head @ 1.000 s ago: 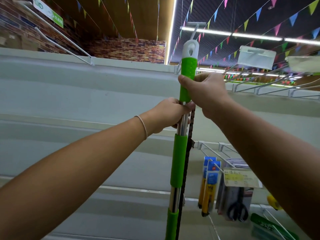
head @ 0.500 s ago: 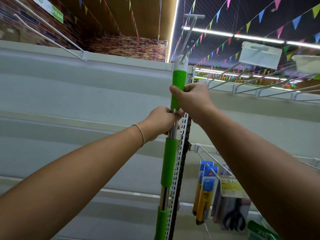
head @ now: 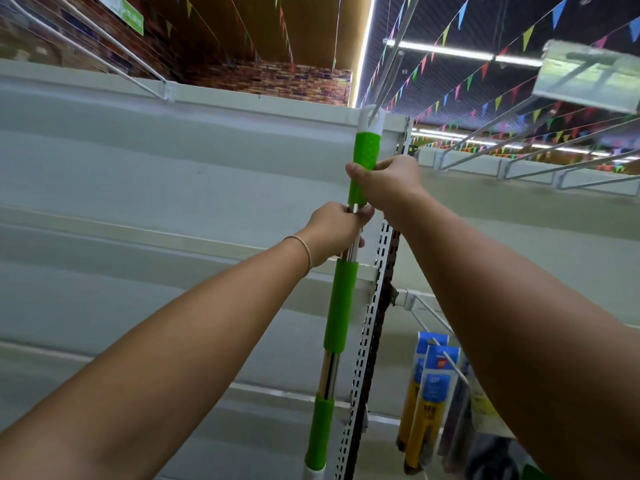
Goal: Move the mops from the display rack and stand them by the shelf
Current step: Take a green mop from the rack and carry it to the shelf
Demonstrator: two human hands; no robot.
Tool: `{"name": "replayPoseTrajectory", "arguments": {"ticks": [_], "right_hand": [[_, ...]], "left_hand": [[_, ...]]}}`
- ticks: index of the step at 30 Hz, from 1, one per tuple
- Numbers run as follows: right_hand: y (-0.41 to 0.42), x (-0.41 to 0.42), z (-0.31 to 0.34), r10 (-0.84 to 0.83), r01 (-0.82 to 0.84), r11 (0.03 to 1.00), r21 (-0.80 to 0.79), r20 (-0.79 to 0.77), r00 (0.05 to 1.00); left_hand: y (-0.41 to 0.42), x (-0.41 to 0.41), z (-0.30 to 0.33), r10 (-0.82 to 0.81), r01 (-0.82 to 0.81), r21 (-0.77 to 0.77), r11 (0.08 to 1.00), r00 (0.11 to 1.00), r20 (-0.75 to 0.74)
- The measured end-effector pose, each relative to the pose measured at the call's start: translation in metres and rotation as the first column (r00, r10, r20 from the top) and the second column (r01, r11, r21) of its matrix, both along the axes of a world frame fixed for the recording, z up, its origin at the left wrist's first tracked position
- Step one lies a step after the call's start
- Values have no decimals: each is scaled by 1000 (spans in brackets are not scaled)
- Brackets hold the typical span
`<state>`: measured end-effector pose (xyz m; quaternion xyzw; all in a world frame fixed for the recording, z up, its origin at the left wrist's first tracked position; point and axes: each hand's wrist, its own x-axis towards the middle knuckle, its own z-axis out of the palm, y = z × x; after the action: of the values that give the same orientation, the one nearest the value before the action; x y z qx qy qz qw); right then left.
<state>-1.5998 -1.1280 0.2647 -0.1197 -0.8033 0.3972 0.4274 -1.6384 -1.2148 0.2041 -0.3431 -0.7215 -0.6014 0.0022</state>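
A mop handle (head: 341,306) of shiny metal with bright green grip sleeves and a white cap stands nearly upright in front of me. Its white cap has a hanging hole that sits on a long metal display hook (head: 393,60) reaching out from the rack top. My right hand (head: 388,183) is closed around the top green grip. Just below it, my left hand (head: 334,232) grips the bare metal section. The mop head is out of view below.
A perforated upright post (head: 367,358) of the grey shelf rack runs beside the handle. Packaged utility knives (head: 427,393) hang on a peg at lower right. More empty wire hooks (head: 519,133) jut out at upper right, and a price tag holder (head: 588,77).
The handle has shifted left and slightly down in view along with both hands, and its cap hole now sits at the hook wire. The view has tilted further upward.
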Motion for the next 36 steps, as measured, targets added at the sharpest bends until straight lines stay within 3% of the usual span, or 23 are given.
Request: {"name": "replayPoseTrajectory", "arguments": {"ticks": [17, 22, 28, 36], "right_hand": [[15, -19, 9, -28, 32, 999, -32, 110, 994], [15, -16, 7, -69, 66, 997, 29, 136, 988], [23, 2, -16, -52, 24, 995, 93, 314, 948], [16, 68, -31, -18, -9, 994, 106, 252, 968]], "left_hand": [[26, -29, 4, 10, -9, -5, 1000, 990, 139], [26, -21, 3, 40, -34, -44, 998, 990, 138], [7, -7, -11, 104, -103, -160, 982, 995, -8], [-41, 15, -29, 129, -155, -246, 957, 984, -119]]}}
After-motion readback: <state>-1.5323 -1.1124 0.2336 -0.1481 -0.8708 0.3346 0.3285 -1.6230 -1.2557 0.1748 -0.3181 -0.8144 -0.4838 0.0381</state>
